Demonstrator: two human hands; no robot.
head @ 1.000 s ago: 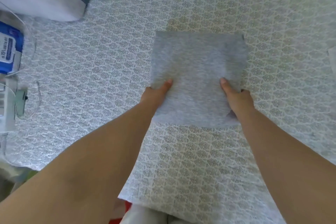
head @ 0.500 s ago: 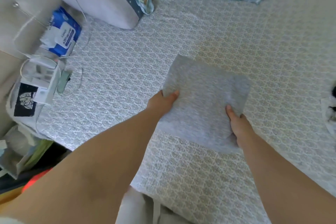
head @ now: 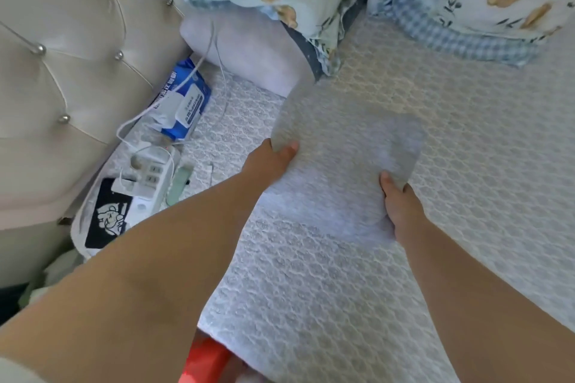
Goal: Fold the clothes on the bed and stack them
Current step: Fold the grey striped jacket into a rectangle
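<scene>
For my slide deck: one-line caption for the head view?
Both hands, left hand and right hand, grip a folded grey garment over the patterned bedspread.

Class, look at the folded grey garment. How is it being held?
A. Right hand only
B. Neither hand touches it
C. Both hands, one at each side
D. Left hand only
C: the left hand grips the folded grey garment at its left edge and the right hand grips its right edge.

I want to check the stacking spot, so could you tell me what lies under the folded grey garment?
The folded grey garment, gripped by the left hand and right hand, is over the patterned bedspread. Anything beneath its middle is covered.
</scene>
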